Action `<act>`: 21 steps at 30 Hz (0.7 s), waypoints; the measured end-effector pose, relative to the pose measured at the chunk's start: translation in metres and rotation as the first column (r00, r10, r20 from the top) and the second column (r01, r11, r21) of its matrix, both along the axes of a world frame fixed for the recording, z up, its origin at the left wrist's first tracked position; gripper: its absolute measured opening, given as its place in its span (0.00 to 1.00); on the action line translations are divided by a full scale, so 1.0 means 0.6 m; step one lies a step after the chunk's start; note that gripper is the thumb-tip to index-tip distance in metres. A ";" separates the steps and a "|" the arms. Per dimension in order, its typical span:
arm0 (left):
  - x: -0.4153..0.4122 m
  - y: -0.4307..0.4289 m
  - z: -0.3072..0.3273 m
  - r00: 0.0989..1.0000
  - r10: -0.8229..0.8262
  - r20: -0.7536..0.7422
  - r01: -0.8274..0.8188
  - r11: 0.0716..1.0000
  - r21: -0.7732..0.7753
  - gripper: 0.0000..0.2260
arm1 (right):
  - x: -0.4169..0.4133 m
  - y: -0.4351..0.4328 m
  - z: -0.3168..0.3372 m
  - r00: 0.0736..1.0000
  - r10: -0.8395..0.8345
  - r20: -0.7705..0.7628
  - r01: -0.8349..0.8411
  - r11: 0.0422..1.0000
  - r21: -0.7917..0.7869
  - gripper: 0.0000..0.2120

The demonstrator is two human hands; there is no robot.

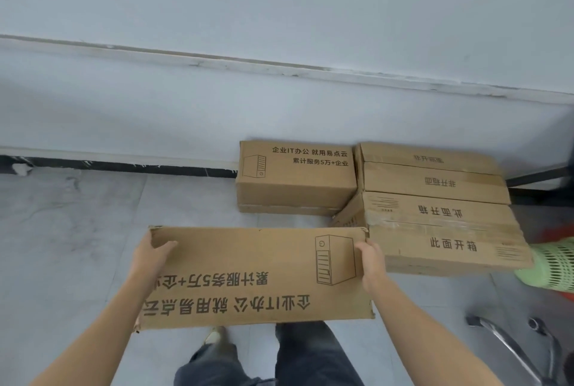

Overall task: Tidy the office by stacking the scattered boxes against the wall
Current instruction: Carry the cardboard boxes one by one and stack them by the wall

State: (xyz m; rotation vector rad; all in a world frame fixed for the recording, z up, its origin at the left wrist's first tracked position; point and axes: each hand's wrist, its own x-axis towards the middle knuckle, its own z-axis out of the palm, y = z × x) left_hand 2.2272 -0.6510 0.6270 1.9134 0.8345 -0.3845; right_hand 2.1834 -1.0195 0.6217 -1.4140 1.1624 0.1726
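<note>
Cardboard box point(254, 273) carried above the floor point(77, 246), left hand point(152, 253) and right hand point(371, 264) each gripping one end; best kept level and lowered squarely onto the second box point(295, 180) standing against the wall point(186, 106).

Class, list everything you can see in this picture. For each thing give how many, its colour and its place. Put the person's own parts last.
carried box: one, brown with black print, centre foreground, held at both ends
wall box: one, brown, on the floor against the wall
far right box: one, brown, beside the wall box
near right box: one, brown, in front of the far right box
mesh item: one, green, right edge, cut off
chair base: one, chrome, bottom right
floor: grey tiles
wall: pale, black skirting at its foot
legs: two, dark trousers, bottom centre
left hand: grips the carried box's left end
right hand: grips its right end
</note>
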 end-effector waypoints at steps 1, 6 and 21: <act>0.010 -0.011 -0.010 1.000 0.003 -0.015 -0.003 1.000 -0.001 0.23 | 0.012 -0.018 -0.008 1.000 0.017 -0.013 -0.017 1.000 0.014 0.21; 0.044 -0.040 -0.081 0.998 0.023 -0.065 -0.020 0.999 0.047 0.22 | 0.072 -0.086 -0.052 0.989 0.132 -0.072 -0.127 0.990 0.065 0.24; 0.165 -0.131 -0.337 0.993 0.051 -0.109 -0.052 0.999 -0.010 0.19 | 0.244 -0.158 -0.350 0.970 0.177 -0.169 -0.183 0.983 -0.023 0.30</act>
